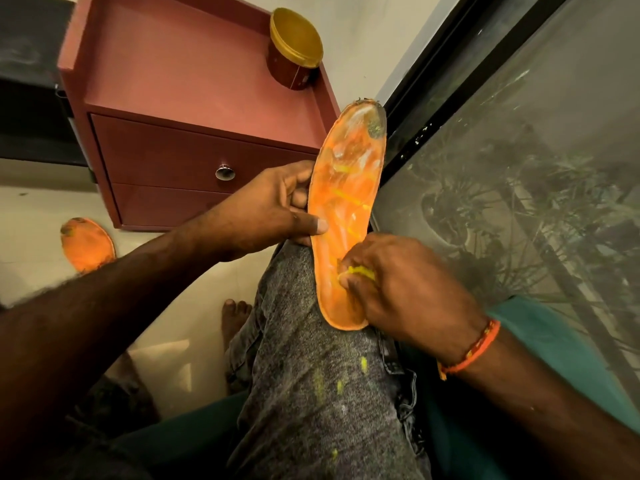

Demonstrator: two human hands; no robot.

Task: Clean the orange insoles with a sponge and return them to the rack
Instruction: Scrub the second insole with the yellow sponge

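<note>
Insole in hand: the orange insole (346, 209) stood propped on the raised knee (298, 271), heel end down near the lap, toe end up toward the red cabinet (194, 109).
Long axis: it ran near-to-far, away from the body, leaning slightly right toward the window glass (519, 168).
Left hand: the left hand (273, 209) was curled round the insole's left edge at mid-length, thumb pressed on the orange face, steadying it.
Right hand: the right hand (398, 282) was closed on a yellow sponge (360, 271), working the heel end, the nearer hand to the dirty stretch below.
Still to scrub, by my read: everything above the sponge, up to the dark toe patch.
Second insole: the other insole (86, 244) lay on the floor, well left, partly hidden by the forearm.
Container: a gold-lidded tub (294, 50) sat shut on the cabinet top; contents couldn't be seen.
Rack: not identifiable.
</note>
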